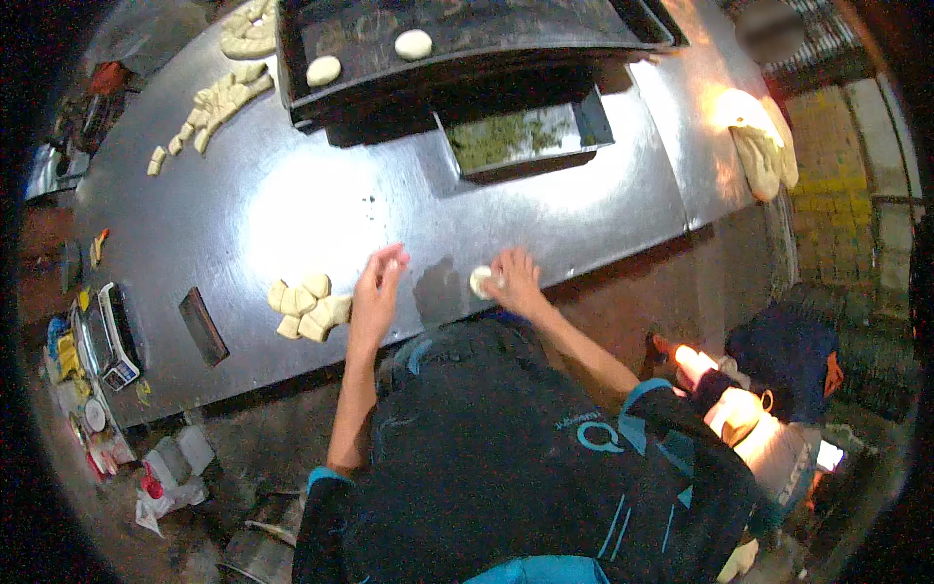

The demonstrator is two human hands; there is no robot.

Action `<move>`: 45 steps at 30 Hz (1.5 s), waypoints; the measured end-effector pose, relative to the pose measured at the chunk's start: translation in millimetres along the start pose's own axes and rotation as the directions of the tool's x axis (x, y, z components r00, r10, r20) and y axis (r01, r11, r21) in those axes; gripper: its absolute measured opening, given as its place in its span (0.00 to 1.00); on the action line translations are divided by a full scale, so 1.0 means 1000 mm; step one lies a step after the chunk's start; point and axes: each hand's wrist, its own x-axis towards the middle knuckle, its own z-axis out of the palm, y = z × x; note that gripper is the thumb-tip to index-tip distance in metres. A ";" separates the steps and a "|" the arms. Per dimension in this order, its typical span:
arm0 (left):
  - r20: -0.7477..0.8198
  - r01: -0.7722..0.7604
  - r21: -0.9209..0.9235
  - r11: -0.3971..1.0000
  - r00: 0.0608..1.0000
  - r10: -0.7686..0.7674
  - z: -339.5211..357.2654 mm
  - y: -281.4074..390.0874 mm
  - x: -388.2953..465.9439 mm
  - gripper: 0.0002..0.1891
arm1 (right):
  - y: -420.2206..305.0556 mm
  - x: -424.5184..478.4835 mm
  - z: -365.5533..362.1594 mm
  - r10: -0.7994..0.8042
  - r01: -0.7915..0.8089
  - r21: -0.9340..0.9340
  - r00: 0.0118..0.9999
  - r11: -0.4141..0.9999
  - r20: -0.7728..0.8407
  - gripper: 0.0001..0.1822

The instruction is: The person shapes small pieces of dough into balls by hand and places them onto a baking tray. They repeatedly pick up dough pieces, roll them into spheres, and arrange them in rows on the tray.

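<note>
My right hand (515, 281) touches a small piece of dough (481, 282) on the metal table near its front edge, its thumb side against the dough. My left hand (379, 288) is raised over the table with its fingers curved and apart, holding nothing. Beside it on the left lies a cluster of cut dough pieces (310, 305). Two round dough balls, one (414, 45) further right and one (323, 71) near the corner, sit in a large dark baking tray (467, 55). In front of that stands a metal pan (524, 137) with green bits in it.
A dark flat scraper or bar (203, 326) and a digital scale (119, 336) are on the left of the metal table (255, 358). Cut dough strips (219, 102) lie at the back left. A large dough mass (762, 157) rests on the right edge. Another person (759, 431) is at the lower right.
</note>
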 end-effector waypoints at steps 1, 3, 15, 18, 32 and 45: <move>-0.009 0.017 0.020 1.000 1.000 -0.017 0.007 0.000 -0.005 0.16 | 0.007 -0.003 -0.003 -0.091 0.081 0.109 0.992 0.991 0.092 0.24; -0.029 0.052 0.032 0.998 0.998 -0.052 0.026 0.001 -0.015 0.16 | 0.036 -0.006 0.018 -0.184 0.077 0.470 0.965 0.879 0.185 0.25; -0.260 0.055 0.020 0.998 0.964 -0.048 0.102 0.000 -0.073 0.17 | -0.054 0.234 -0.271 -0.362 0.670 0.047 0.457 0.741 -0.812 0.13; -0.267 0.069 -0.016 0.997 0.961 -0.071 0.104 0.001 -0.076 0.17 | -0.024 0.311 -0.253 -0.470 0.439 -0.231 0.576 0.868 -0.669 0.15; -0.481 0.085 0.286 0.954 0.874 0.067 -0.031 -0.103 -0.091 0.20 | -0.184 0.091 0.017 -0.769 0.678 0.413 0.376 0.608 0.517 0.09; -0.307 0.117 0.764 0.634 0.931 0.198 -0.135 -0.164 -0.052 0.34 | -0.269 0.159 0.162 -0.708 0.756 -0.165 0.652 0.633 0.272 0.15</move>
